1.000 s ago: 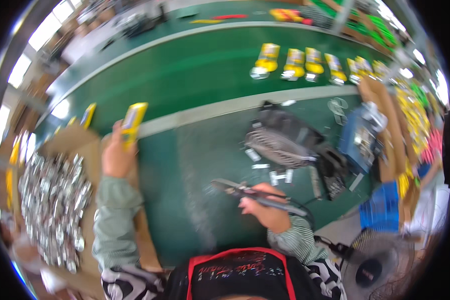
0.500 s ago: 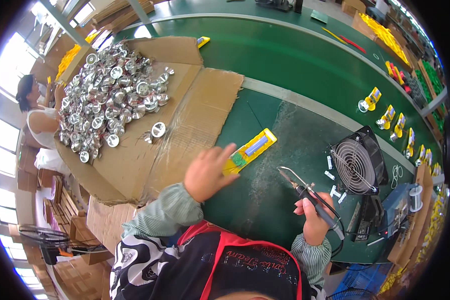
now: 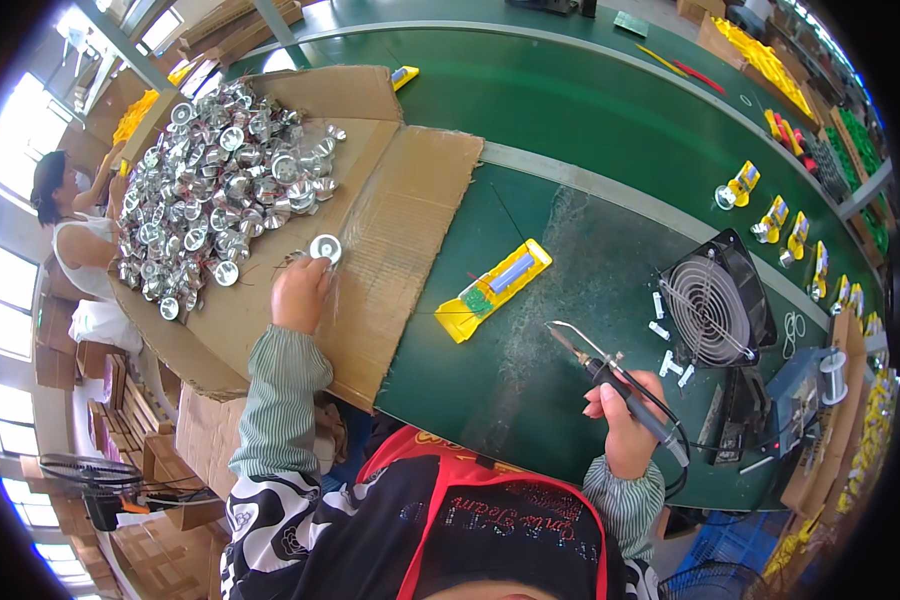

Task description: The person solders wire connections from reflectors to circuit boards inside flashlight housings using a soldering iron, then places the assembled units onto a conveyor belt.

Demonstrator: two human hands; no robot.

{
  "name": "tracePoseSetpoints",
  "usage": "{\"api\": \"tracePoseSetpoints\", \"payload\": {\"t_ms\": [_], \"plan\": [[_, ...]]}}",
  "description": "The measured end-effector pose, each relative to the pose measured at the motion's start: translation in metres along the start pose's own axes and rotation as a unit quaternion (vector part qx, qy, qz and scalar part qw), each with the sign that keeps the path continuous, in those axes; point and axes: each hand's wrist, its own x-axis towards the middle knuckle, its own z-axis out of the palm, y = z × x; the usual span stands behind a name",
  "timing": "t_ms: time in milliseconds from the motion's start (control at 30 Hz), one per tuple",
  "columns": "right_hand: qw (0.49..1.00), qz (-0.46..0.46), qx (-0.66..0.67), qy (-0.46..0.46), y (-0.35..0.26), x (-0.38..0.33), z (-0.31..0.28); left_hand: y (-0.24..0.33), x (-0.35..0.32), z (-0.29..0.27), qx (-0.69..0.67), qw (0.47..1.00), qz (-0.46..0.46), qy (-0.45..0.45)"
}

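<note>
My left hand (image 3: 298, 292) rests on the flattened cardboard (image 3: 400, 220) and grips a round silver reflector cup (image 3: 325, 247) at the edge of a big pile of the same cups (image 3: 220, 190). My right hand (image 3: 625, 430) holds a soldering iron (image 3: 610, 372) by its black handle, tip pointing up-left over the green bench (image 3: 530, 370). Between the hands lies an open yellow case (image 3: 493, 290) with a green circuit board and thin wires inside.
A black fan (image 3: 715, 310) stands right of the iron, with small white parts beside it and a solder spool (image 3: 830, 365) further right. Yellow devices (image 3: 770, 215) line the far conveyor. Another person (image 3: 70, 230) works at far left.
My left hand let go of the yellow case, which now lies on the bench, and reached left onto the cardboard to take a silver cup. The right hand kept the iron.
</note>
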Motion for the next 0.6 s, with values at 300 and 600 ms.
{"api": "tracePoseSetpoints", "payload": {"t_ms": [300,600], "plan": [[1.0,0.003,0.001,-0.019,0.004,0.0,0.0,0.02,0.014,-0.015,0.094,0.987,0.069,-0.112],[1.0,0.018,0.011,-0.022,0.004,0.003,0.003,0.013,0.012,-0.009,0.027,0.989,-0.095,-0.109]]}}
